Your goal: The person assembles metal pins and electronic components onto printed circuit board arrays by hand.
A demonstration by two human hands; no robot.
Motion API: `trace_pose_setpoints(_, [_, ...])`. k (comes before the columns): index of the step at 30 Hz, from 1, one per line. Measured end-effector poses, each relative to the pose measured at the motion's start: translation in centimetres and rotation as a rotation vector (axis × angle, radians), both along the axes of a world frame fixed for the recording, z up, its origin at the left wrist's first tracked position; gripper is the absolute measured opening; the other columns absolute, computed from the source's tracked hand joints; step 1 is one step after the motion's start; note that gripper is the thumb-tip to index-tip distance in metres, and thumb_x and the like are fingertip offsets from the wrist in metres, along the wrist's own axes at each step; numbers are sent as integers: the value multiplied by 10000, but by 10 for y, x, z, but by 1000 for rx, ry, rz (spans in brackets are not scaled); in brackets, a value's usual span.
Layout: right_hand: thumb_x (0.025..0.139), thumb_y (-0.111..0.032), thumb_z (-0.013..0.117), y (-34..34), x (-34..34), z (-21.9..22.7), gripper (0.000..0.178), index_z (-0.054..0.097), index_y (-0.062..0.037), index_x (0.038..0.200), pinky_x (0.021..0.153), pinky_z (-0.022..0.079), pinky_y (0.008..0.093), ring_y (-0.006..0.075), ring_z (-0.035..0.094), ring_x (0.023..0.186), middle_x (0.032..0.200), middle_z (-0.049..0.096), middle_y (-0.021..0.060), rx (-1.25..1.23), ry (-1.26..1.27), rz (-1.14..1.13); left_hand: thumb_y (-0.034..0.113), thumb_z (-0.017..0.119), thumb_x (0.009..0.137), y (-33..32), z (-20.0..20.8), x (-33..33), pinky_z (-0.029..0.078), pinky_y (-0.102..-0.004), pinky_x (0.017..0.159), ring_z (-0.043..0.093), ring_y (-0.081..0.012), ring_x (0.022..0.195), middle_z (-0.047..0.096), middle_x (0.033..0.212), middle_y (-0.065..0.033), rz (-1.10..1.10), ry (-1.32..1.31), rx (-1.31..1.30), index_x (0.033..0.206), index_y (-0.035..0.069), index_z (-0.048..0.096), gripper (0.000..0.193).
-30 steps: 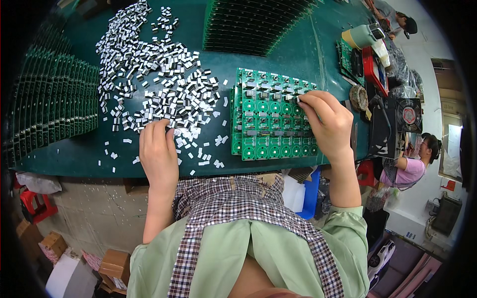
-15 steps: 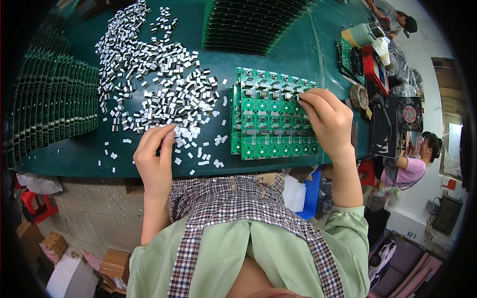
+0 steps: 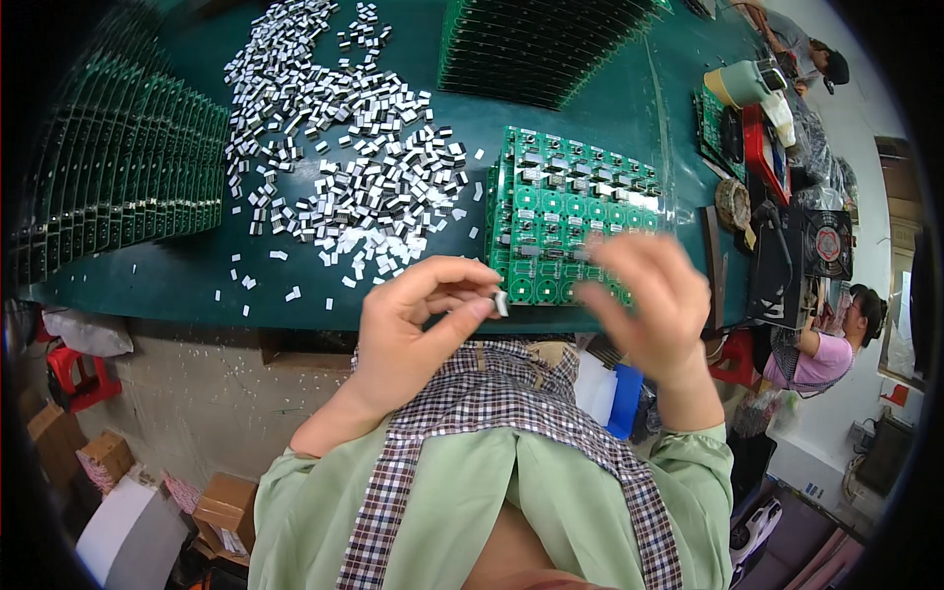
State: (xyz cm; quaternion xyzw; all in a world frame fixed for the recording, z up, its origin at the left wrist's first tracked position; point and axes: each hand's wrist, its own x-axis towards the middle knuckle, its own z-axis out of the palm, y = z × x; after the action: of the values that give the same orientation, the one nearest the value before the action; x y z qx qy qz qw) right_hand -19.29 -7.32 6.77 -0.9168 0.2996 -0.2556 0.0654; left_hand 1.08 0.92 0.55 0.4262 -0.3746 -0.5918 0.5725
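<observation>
My left hand [image 3: 418, 320] is closed in a pinch on a small white-faced component [image 3: 501, 303], held over the table edge by the board's near left corner. Just right of it, my right hand [image 3: 654, 300] is smeared by motion over the near right part of the board; its thumb and fingers look apart, with nothing visible between them. A stack of green circuit boards [image 3: 536, 205] lies in front of me. Its top board carries rows of round outlines and small mounted parts. To the left spreads a heap of white-topped, dark-sided components [image 3: 379, 187], with loose flat white pieces [image 3: 293, 294] around it.
Upright rows of circuit boards stand at the left [image 3: 138, 167] and at the far middle [image 3: 536, 49]. At the right are a tape roll [image 3: 733, 205], a red tray [image 3: 765, 147], a cup [image 3: 737, 84] and a black fan [image 3: 828, 244]. Two other people sit beyond.
My left hand has come from the heap's near edge rightward to the board, holding a component. My right hand has drawn back nearer from the board's far rows. The view has shifted slightly.
</observation>
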Motion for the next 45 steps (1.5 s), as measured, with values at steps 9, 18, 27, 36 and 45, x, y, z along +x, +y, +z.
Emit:
trace_pose_setpoints(9, [635,18,737,22,10,-26,245,651,4,865,579,536,290,221,650,698,825,644,106,278,-258,218,1,621,868,4,-2,-9,508,-268,835,613,-118,904,624,958,-93,-173,195,50,997,-46,594,141])
trace_pose_setpoints(18, [775,12,700,26,4,-29,129,630,42,879,650,550,258,158,656,737,837,650,118,1052,-489,86,19,736,709,-4,-15,-16,512,-320,654,646,-254,777,658,880,-91,35,-433,-555,929,25,651,236])
trace_pose_setpoints(27, [763,19,698,35,6,-23,136,634,38,881,640,540,253,158,655,728,828,653,122,787,-446,40,-17,722,678,0,-13,-20,523,-338,658,640,-260,775,650,871,-95,128,-602,-660,879,12,636,220])
trace_pose_setpoints(36, [638,-28,802,33,3,-30,268,658,1,862,598,531,282,214,661,703,811,670,105,465,-361,84,5,732,696,0,-15,-21,522,-333,644,644,-247,728,657,838,-92,142,-585,-627,850,15,633,183])
trace_pose_setpoints(45, [647,-6,795,41,7,-40,260,654,4,865,635,528,279,208,659,750,841,663,123,716,-507,3,3,672,779,-4,-19,-27,484,-313,596,611,-233,694,623,806,-103,69,-454,-518,850,21,571,125])
